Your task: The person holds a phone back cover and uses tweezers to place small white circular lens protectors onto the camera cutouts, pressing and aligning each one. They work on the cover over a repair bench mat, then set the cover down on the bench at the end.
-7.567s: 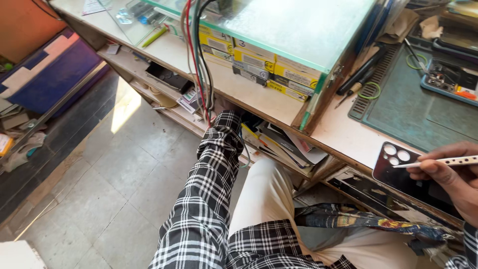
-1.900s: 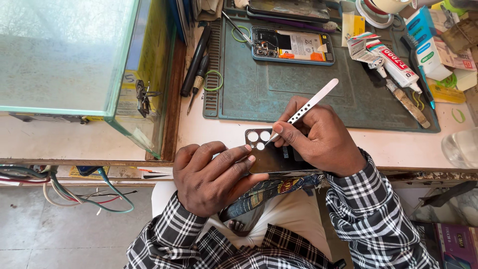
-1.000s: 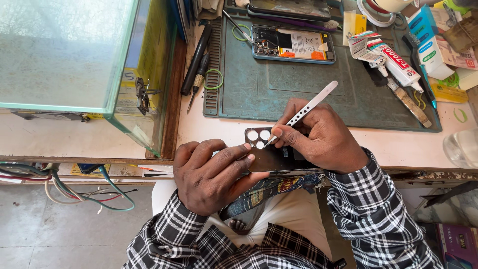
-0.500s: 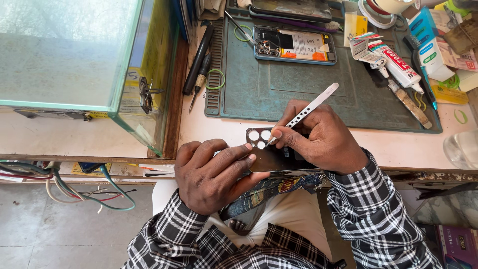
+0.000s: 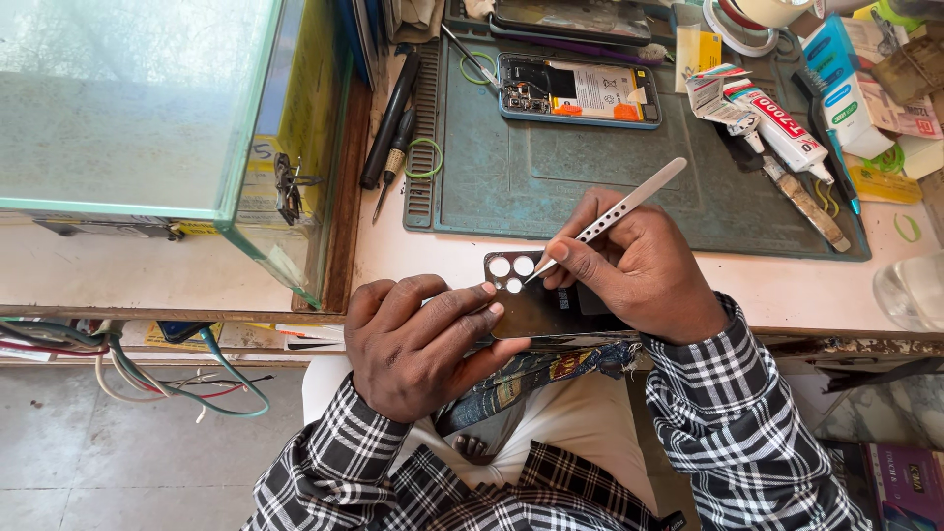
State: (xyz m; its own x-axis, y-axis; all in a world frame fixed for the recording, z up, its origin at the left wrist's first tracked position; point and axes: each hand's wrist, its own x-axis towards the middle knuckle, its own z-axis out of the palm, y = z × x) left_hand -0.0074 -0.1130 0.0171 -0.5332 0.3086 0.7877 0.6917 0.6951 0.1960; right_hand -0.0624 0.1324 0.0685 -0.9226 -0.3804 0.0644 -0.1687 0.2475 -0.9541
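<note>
The left hand (image 5: pixel 418 339) has its fingers curled around the near left edge of a dark phone back cover (image 5: pixel 536 305), with the thumb and index finger pressed on its top face near the camera holes, so it is grasping the cover firmly. The right hand (image 5: pixel 639 270) pinches a pair of silver tweezers (image 5: pixel 615 211) between thumb and index finger, like a pen; the other fingers are folded and rest on the right part of the cover. Both wrists come from below, in black and white checked sleeves, and the hands meet at the front edge of the white workbench (image 5: pixel 433 265), above the person's lap. The cover lies almost flat, its long axis running left to right, with the three round camera holes at its far left corner. The tweezers slope from upper right down to lower left, and their tip touches the cover just beside the holes. Behind the hands lies a green work mat (image 5: pixel 590 182) with an opened phone (image 5: pixel 578 90) on it, and a glue tube (image 5: pixel 782 123) lies to the right.
</note>
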